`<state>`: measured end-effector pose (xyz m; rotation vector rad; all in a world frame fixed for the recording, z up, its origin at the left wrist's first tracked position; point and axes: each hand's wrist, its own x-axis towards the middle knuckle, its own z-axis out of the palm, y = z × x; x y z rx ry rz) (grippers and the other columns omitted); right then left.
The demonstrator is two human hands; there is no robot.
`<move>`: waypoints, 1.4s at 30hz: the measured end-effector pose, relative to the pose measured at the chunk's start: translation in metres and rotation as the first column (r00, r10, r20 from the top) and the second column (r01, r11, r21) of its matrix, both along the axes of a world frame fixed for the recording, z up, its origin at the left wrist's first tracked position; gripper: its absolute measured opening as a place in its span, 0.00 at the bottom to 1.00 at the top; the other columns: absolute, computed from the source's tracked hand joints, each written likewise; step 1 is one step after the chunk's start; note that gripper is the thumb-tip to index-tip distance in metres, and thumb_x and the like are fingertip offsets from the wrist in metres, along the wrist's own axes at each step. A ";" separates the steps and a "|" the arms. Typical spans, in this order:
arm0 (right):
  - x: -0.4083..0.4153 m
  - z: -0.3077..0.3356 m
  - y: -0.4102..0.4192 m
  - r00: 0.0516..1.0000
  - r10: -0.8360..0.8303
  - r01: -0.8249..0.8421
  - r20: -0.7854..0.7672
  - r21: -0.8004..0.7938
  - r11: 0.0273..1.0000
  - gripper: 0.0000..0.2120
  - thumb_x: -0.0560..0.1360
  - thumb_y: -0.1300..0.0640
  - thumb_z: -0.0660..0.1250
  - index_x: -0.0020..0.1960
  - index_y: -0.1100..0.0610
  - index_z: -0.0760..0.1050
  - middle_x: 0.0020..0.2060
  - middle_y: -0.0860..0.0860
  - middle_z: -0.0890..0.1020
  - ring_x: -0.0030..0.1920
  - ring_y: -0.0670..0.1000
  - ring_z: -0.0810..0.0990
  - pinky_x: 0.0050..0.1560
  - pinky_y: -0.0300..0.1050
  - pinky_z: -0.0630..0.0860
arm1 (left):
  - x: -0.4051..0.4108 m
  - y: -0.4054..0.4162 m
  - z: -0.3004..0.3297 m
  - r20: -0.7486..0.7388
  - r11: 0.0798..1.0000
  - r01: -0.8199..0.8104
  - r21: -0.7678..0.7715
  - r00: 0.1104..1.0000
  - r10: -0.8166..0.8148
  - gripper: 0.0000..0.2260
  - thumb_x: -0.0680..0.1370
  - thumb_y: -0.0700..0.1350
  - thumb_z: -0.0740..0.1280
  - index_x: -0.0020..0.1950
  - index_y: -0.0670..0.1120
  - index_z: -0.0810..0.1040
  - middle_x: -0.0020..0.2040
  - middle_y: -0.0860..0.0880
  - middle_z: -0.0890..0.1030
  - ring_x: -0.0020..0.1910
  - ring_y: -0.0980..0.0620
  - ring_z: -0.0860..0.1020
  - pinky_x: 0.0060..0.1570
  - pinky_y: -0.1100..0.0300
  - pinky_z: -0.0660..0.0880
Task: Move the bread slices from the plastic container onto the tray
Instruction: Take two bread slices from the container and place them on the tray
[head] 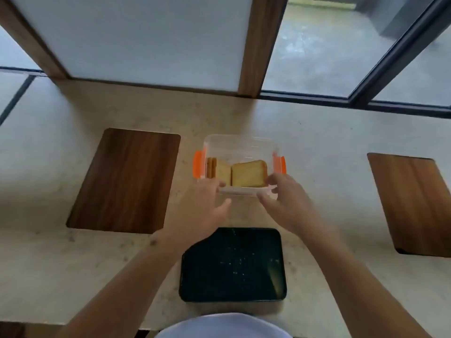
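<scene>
While both hands [244,198] spread, fingertips seemingly touching plastic container [240,147] rim, holding nothing

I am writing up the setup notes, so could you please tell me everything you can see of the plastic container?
The plastic container is a clear, lidless rectangular box with orange latch clips on its left and right sides. It sits on the pale countertop, beyond the dark tray. Bread slices stand inside near its front wall. The left hand and right hand both reach its near rim, fingers at the front corners.
</scene>
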<state>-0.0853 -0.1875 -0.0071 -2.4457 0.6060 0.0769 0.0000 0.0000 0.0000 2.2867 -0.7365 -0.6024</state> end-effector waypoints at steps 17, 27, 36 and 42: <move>0.149 -0.056 -0.053 0.722 0.378 -0.644 -0.580 -0.361 0.675 0.08 0.74 0.63 0.61 0.49 0.56 0.77 0.43 0.51 0.79 0.41 0.54 0.77 0.37 0.47 0.70 | 0.101 -0.118 -0.072 0.208 0.508 0.265 0.820 0.688 -0.695 0.09 0.74 0.43 0.66 0.53 0.44 0.80 0.52 0.44 0.74 0.51 0.45 0.72 0.47 0.55 0.64; 0.161 -0.074 -0.049 0.591 0.388 -0.738 -0.707 -0.279 0.615 0.06 0.77 0.58 0.59 0.49 0.53 0.74 0.45 0.52 0.75 0.51 0.56 0.77 0.45 0.48 0.70 | 0.094 -0.135 -0.087 0.174 0.453 0.231 0.861 0.703 -0.689 0.15 0.77 0.45 0.62 0.62 0.46 0.75 0.58 0.42 0.71 0.57 0.41 0.69 0.57 0.47 0.68; 0.165 -0.084 -0.046 0.641 0.348 -0.686 -0.684 -0.306 0.660 0.06 0.76 0.59 0.60 0.40 0.54 0.70 0.37 0.51 0.72 0.44 0.54 0.73 0.43 0.47 0.69 | 0.100 -0.136 -0.090 0.163 0.388 0.218 0.895 0.650 -0.742 0.15 0.77 0.43 0.60 0.63 0.44 0.74 0.59 0.42 0.72 0.57 0.42 0.69 0.59 0.48 0.67; 0.172 -0.087 -0.044 0.673 0.312 -0.560 -0.671 -0.186 0.808 0.08 0.74 0.60 0.63 0.36 0.55 0.72 0.35 0.51 0.77 0.33 0.51 0.74 0.33 0.45 0.70 | 0.111 -0.133 -0.094 0.154 0.549 0.259 0.795 0.789 -0.595 0.14 0.76 0.39 0.56 0.58 0.44 0.76 0.56 0.42 0.74 0.55 0.43 0.71 0.57 0.51 0.68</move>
